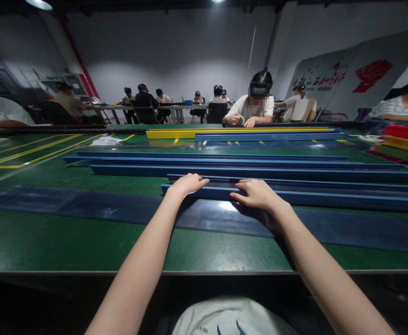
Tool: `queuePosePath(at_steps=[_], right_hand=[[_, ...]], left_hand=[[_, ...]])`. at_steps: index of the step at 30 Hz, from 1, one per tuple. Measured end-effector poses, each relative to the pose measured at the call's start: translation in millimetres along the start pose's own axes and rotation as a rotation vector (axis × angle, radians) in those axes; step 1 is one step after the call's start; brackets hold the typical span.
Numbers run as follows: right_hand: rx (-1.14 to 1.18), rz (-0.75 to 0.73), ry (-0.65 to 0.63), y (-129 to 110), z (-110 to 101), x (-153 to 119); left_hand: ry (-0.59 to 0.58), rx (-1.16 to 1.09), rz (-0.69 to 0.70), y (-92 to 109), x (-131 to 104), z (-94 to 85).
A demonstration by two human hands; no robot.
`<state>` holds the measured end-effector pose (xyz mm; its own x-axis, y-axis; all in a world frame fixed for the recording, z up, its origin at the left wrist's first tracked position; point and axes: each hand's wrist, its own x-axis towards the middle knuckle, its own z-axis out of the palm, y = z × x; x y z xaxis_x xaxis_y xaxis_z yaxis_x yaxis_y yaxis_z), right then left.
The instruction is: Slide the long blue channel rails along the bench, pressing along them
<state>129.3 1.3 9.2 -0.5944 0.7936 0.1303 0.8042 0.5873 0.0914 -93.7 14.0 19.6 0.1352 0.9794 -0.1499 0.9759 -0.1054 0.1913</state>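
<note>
A long blue U-shaped channel [329,197] lies across the green table in front of me. My left hand [189,184] is near its left end, fingers curled over the front wall and thumb pointing right. A short way to the right, my right hand [256,193] also holds the front wall, its thumb outside and its fingers over the top edge. Part of the left fingers is hidden behind the hand. Nearer to me, under my wrists, a long transparent bluish strip [95,204] lies flat on the table.
Behind lie more blue channels [137,170] and a yellow channel [176,134]. Red and yellow bins [404,139] stand at the right, a crumpled white sheet [106,140] at the back left. Across the table sits a co-worker [256,109]. The table edge [224,272] runs close to me.
</note>
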Motion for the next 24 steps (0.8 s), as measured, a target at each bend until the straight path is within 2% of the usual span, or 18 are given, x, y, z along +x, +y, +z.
queuePosePath(at_steps=[9,24], right_hand=[[-0.038,-0.013,0.1,-8.4,3.3,4.0],[-0.011,-0.05,0.136,-7.3,7.4,5.8]], left_hand=[[0.024,-0.018,0.012,-0.4,1.2,1.3],[0.028,-0.022,-0.028,1.9,-1.0,0.4]])
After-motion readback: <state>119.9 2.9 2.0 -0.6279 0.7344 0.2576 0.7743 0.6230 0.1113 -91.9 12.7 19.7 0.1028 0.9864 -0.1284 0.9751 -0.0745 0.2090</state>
